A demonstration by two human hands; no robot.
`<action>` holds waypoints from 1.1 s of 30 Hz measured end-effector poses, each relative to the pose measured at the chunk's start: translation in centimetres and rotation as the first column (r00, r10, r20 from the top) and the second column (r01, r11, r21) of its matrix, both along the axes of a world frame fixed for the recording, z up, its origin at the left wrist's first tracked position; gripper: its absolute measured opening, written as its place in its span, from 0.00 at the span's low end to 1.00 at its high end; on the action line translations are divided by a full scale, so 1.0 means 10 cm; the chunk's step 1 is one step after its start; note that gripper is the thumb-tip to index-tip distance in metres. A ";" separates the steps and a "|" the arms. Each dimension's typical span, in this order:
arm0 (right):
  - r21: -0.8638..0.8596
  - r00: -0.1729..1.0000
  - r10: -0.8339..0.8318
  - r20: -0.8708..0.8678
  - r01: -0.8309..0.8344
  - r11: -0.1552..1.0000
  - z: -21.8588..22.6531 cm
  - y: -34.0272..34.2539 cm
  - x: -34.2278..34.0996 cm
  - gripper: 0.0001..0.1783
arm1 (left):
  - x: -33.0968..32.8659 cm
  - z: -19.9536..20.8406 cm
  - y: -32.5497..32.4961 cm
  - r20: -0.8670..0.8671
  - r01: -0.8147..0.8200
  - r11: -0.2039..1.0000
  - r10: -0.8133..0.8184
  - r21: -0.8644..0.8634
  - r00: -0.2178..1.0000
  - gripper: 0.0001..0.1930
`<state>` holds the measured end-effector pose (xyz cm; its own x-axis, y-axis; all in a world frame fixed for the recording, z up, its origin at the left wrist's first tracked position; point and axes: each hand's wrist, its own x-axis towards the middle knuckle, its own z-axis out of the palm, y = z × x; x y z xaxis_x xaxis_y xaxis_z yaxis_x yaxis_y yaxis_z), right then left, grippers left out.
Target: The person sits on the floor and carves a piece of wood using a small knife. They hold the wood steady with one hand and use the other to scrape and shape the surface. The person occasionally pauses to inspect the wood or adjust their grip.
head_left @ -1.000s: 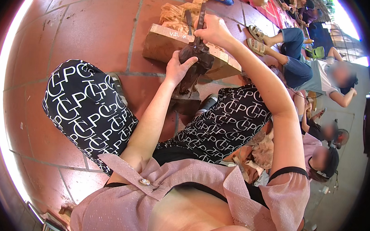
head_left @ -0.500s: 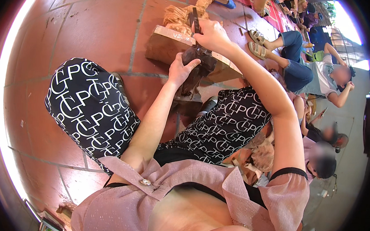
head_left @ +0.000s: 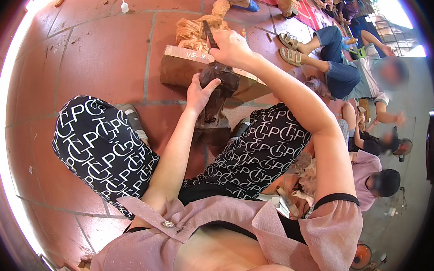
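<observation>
A dark brown wooden carving (head_left: 219, 94) stands upright on its block-like base, between my knees. My left hand (head_left: 200, 94) is closed round its upper part, the thumb lying across the front. Just above the carving's top, my right hand (head_left: 232, 49) grips a dark, flat file (head_left: 209, 34), whose far end sticks up past the fingers. Its lower end is near the carving's top; whether the two touch is hidden by the hand. Behind the carving lies a thick wooden block (head_left: 178, 68) with a paler carved wood piece (head_left: 192, 31) on it.
Red floor tiles (head_left: 104, 58) surround me, with a small white bottle (head_left: 125, 6) far left. To the right sits a person in jeans and sandals (head_left: 343, 75), with other people beyond. Crumpled wrapping and scraps (head_left: 297, 192) lie beside my right leg. A fan (head_left: 362, 255) stands lower right.
My view has shifted, so hands and carving appear farther left. The file leans more to the left. At right, the seated person has lowered one arm. My grips are unchanged.
</observation>
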<state>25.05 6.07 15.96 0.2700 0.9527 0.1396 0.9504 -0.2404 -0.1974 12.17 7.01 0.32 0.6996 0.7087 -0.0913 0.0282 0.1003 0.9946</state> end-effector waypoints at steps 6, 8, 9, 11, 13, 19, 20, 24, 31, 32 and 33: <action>0.040 0.995 -0.021 -0.096 0.025 0.999 0.08 -0.01 -0.01 0.08 | -0.02 -0.06 0.01 -0.031 -0.008 1.000 0.008 0.004 0.999 0.35; 0.063 0.923 -0.027 -0.384 0.055 0.996 0.17 0.00 0.06 0.07 | -0.01 -0.05 0.00 -0.026 -0.019 1.000 0.019 0.014 0.999 0.35; 0.040 0.875 -0.033 -0.483 0.060 0.997 0.21 -0.04 0.05 0.07 | -0.02 -0.07 0.00 -0.020 -0.018 1.000 0.018 0.001 1.000 0.35; 0.002 0.811 -0.061 -0.581 0.076 0.997 0.21 -0.08 0.03 0.07 | -0.04 -0.10 0.03 -0.007 -0.016 1.000 0.016 -0.012 1.000 0.34; -0.037 0.800 -0.111 -0.590 0.110 0.993 0.09 -0.09 0.09 0.09 | -0.06 -0.09 0.03 -0.021 -0.009 0.999 0.008 -0.035 1.000 0.34; -0.101 0.831 -0.223 -0.510 0.200 0.975 0.00 -0.18 0.19 0.09 | 0.01 -0.12 -0.02 -0.013 -0.010 0.999 0.010 -0.031 1.000 0.31; -0.073 0.875 -0.185 -0.448 0.170 0.983 -0.08 -0.14 0.21 0.10 | 0.03 -0.16 -0.02 0.017 -0.009 0.999 0.009 -0.031 1.000 0.30; 0.024 0.941 -0.101 -0.322 0.114 0.993 -0.02 -0.18 0.14 0.12 | 0.09 -0.20 -0.02 0.113 0.055 0.998 -0.051 -0.034 0.992 0.26; -0.079 0.960 -0.141 -0.241 0.125 0.989 -0.07 0.08 0.12 0.12 | 0.02 -0.13 0.03 0.096 0.154 0.982 -0.144 -0.113 0.985 0.30; 0.054 0.967 -0.118 -0.225 0.133 0.990 -0.31 0.19 0.22 0.11 | 0.04 -0.11 -0.02 0.084 0.177 0.973 -0.166 -0.146 0.982 0.30; -0.067 0.960 -0.079 -0.267 0.063 0.996 -0.24 0.22 0.18 0.12 | 0.02 -0.16 0.04 0.121 0.177 0.974 -0.160 -0.142 0.980 0.32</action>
